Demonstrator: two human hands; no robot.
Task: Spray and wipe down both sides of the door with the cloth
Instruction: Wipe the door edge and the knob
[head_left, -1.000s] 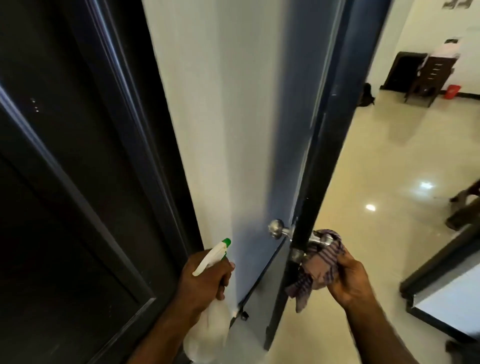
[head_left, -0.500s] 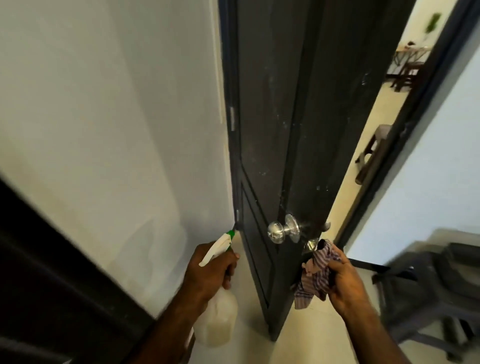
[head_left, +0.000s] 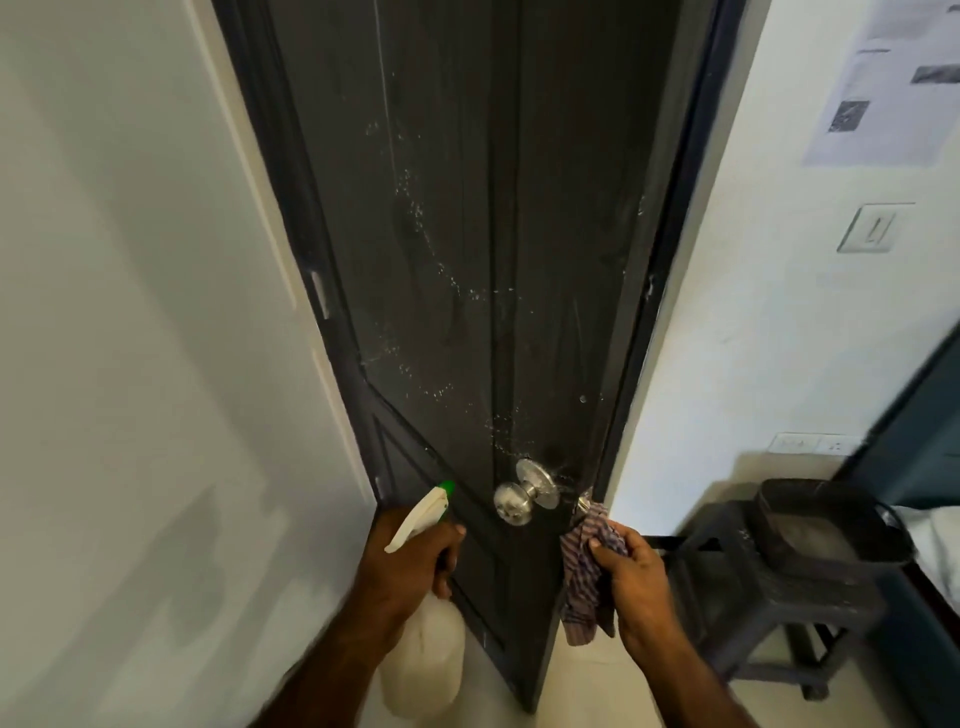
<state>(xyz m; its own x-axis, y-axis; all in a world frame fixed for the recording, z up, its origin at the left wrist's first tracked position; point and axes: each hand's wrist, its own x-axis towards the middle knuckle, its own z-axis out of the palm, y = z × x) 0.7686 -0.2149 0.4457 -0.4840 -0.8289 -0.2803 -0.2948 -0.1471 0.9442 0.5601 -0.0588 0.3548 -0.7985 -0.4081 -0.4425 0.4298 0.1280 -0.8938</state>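
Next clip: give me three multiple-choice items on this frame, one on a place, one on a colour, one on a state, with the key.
1. Where is the cloth?
A. bunched in the right hand by the door's edge
B. draped over the knob
C. on the floor

2. What colour is the spray bottle nozzle tip?
A. red
B. green
C. blue

3. How does the door face look?
A. dry and spotless
B. covered in foam
C. flecked with droplets

Key: 1 A, the right hand grips the cloth just right of the knob. 2 B, the tip above the left hand is green. 3 C, pale specks trail down the dark panel.
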